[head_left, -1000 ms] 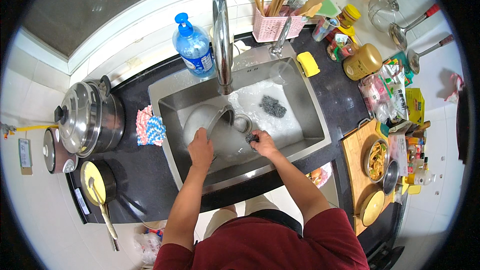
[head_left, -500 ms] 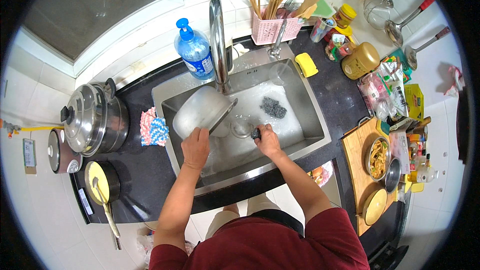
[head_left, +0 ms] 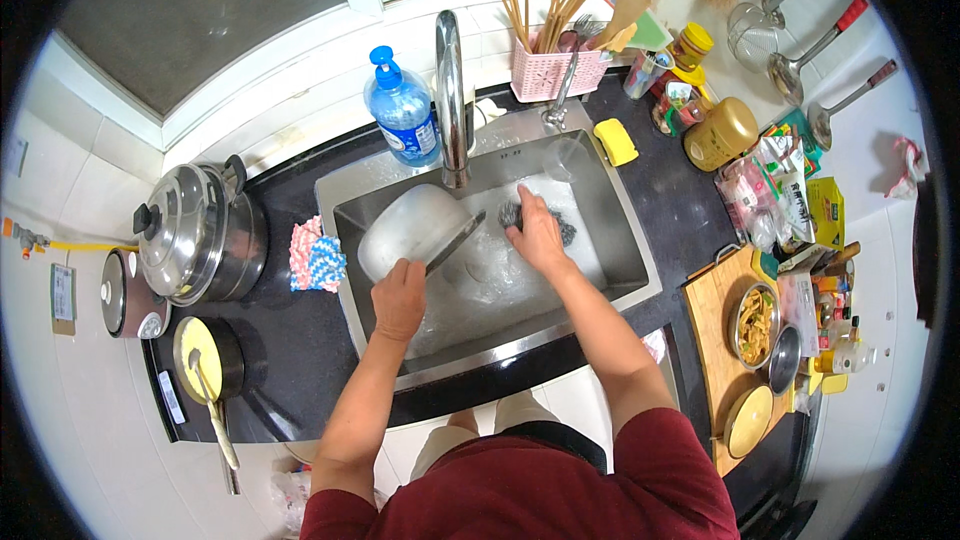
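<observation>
My left hand [head_left: 399, 301] grips the near edge of a grey metal pot [head_left: 412, 227], which is tilted on its side at the left of the sink [head_left: 490, 348]. My right hand [head_left: 538, 236] lies over a dark scouring pad [head_left: 567, 229] in the sink's right half. Its fingers are stretched out and the thumb is apart. Dark mesh shows on both sides of the fingers; what lies under the palm is hidden. Suds and wet streaks cover the sink bottom. A clear cup [head_left: 562, 159] stands in the far right corner.
The faucet [head_left: 452, 110] rises behind the sink beside a blue soap bottle [head_left: 402, 110]. A yellow sponge [head_left: 615, 142] and pink utensil basket [head_left: 556, 75] are at the right back. Left are a cloth [head_left: 317, 258], steamer pot [head_left: 203, 230] and pan [head_left: 232, 358]; right, a cutting board [head_left: 710, 315] with bowls.
My right hand has moved away from me, from beside the drain with a small dark thing at its fingertips, to over the scouring pad. The left hand still holds the pot.
</observation>
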`<move>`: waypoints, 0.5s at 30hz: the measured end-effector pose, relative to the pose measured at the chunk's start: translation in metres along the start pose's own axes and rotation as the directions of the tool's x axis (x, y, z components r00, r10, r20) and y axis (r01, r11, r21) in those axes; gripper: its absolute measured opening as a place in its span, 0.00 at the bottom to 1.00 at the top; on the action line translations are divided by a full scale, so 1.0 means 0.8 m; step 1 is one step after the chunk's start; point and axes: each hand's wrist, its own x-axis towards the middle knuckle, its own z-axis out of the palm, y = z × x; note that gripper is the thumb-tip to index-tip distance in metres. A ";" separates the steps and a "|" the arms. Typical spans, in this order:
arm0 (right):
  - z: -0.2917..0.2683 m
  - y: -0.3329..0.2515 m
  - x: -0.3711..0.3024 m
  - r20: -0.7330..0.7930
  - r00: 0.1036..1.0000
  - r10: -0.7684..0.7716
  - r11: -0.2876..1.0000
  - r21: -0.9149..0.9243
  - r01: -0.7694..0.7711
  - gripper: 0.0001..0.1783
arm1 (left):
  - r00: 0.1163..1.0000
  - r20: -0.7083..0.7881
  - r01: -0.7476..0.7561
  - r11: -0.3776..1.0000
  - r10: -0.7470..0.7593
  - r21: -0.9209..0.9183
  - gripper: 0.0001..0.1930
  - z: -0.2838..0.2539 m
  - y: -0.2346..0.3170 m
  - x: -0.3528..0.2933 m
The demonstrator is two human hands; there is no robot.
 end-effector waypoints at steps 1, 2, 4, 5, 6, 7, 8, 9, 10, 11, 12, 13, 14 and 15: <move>-0.006 -0.009 0.016 -0.001 1.000 0.001 1.000 -0.002 -0.001 0.40 | 0.999 -0.004 0.043 0.999 -0.043 -0.010 0.06 0.003 -0.001 -0.003; -0.012 -0.020 0.034 -0.001 1.000 0.001 1.000 -0.003 -0.001 0.41 | 0.990 -0.051 0.131 0.989 -0.135 -0.064 0.07 0.004 -0.003 -0.005; -0.020 -0.035 0.072 -0.028 0.999 -0.016 0.999 -0.050 0.015 0.43 | 0.940 -0.125 0.291 0.939 -0.316 -0.186 0.07 0.012 -0.008 -0.009; -0.022 -0.041 0.090 -0.053 0.998 -0.037 0.995 -0.095 0.031 0.44 | 0.863 -0.037 0.464 0.821 -0.503 -0.333 0.09 0.017 -0.015 -0.015; -0.023 -0.045 0.109 -0.050 0.998 -0.030 0.989 -0.143 0.022 0.44 | 0.818 -0.010 0.517 0.743 -0.575 -0.425 0.08 0.028 -0.029 -0.026; -0.021 -0.051 0.129 -0.046 0.999 -0.026 0.983 -0.185 0.017 0.43 | 0.768 0.021 0.561 0.655 -0.641 -0.506 0.08 0.042 -0.048 -0.043; -0.021 -0.054 0.145 -0.045 0.999 -0.019 0.973 -0.231 0.008 0.43 | 0.715 0.063 0.592 0.556 -0.696 -0.583 0.07 0.052 -0.058 -0.055; -0.022 -0.054 0.157 -0.040 0.999 -0.008 0.959 -0.284 -0.003 0.40 | 0.624 0.173 0.600 0.325 -0.762 -0.731 0.07 0.058 -0.060 -0.063; -0.021 -0.053 0.168 -0.031 1.000 0.002 0.941 -0.337 -0.013 0.37 | 0.578 0.214 0.602 0.235 -0.788 -0.763 0.07 0.053 -0.054 -0.061; -0.019 -0.051 0.173 -0.024 1.000 0.013 0.921 -0.390 -0.021 0.34 | 0.532 0.257 0.597 0.142 -0.807 -0.789 0.08 0.048 -0.046 -0.058; -0.016 -0.051 0.175 -0.013 1.000 0.006 0.913 -0.408 -0.011 0.33 | 0.484 0.296 0.581 0.049 -0.824 -0.812 0.08 0.043 -0.043 -0.056; -0.015 -0.049 0.177 -0.004 1.000 0.000 0.904 -0.427 -0.002 0.31 | 0.476 0.310 0.577 0.026 -0.823 -0.816 0.08 0.051 -0.050 -0.064; -0.013 -0.047 0.178 0.005 1.000 -0.005 0.895 -0.446 0.007 0.29 | 0.476 0.311 0.569 0.019 -0.823 -0.822 0.07 0.052 -0.053 -0.066; -0.010 -0.044 0.179 0.003 1.000 -0.002 0.888 -0.459 0.003 0.31 | 0.477 0.312 0.560 0.010 -0.822 -0.829 0.07 0.054 -0.053 -0.066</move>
